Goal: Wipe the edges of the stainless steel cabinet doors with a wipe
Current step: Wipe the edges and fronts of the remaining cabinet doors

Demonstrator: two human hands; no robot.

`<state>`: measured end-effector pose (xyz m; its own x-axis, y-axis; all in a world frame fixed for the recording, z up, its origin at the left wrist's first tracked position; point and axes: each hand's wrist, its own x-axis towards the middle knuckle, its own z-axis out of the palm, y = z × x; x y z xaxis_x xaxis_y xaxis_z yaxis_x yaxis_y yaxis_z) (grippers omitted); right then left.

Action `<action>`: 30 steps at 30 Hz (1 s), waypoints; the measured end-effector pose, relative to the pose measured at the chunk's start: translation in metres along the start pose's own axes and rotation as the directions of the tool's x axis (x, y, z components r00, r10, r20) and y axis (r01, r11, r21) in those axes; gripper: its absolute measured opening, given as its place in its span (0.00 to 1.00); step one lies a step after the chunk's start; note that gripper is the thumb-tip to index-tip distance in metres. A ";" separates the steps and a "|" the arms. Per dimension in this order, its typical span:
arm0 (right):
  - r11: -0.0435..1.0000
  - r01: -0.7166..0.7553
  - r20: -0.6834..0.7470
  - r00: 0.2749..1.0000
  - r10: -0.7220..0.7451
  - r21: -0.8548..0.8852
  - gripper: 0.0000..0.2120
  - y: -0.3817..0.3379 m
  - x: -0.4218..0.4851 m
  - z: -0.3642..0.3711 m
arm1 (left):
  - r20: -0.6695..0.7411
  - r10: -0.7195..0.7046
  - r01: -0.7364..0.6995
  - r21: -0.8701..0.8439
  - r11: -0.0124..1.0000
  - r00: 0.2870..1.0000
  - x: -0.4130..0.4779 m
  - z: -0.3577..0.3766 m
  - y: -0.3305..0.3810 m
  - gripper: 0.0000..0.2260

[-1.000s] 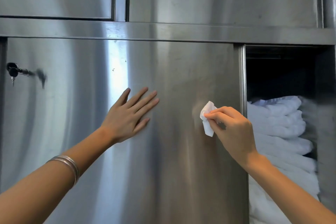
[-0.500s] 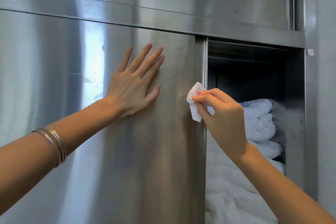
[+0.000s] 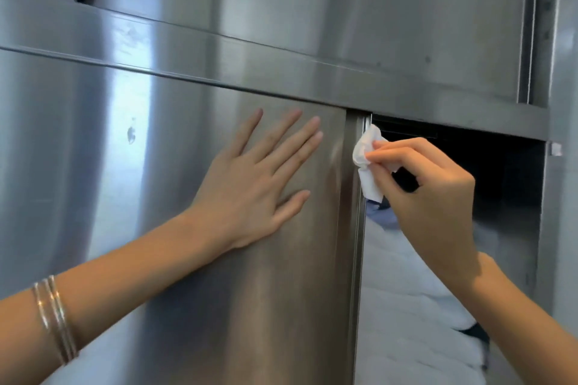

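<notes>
Presses the left hand (image 3: 247, 197) flat against the steel door (image 3: 281, 306), fingers straight and spread, gripping nothing. Pinches the white wipe (image 3: 366, 162) between thumb and curled fingers of the right hand (image 3: 438, 206), against the door's right edge (image 3: 356, 244) near its top corner, just under the horizontal rail (image 3: 281, 72). Leaves the compartment (image 3: 488, 172) to the right open, with folded white towels (image 3: 406, 306) stacked inside. Looks set for a pass down that edge (a guess from the wipe's high position). Could skid off the narrow edge into the opening if pressed at an angle. Could shift the door sideways if the left hand eases. Could bunch the small wipe and leave bare fingertips dragging on a possibly sharp metal lip.
</notes>
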<state>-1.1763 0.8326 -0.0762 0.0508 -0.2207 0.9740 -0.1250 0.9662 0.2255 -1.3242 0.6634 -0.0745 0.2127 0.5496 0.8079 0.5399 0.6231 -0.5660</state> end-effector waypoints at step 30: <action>0.988 0.074 -0.077 0.995 -0.064 0.139 0.04 0.017 -0.008 0.046 | 0.031 -0.069 0.068 0.027 0.997 0.997 -0.006 -0.005 0.011 0.32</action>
<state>-1.2245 0.8444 -0.0789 0.1352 -0.2708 0.9531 -0.2572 0.9194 0.2977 -1.3151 0.6644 -0.0845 0.1500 0.5224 0.8394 0.5310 0.6736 -0.5142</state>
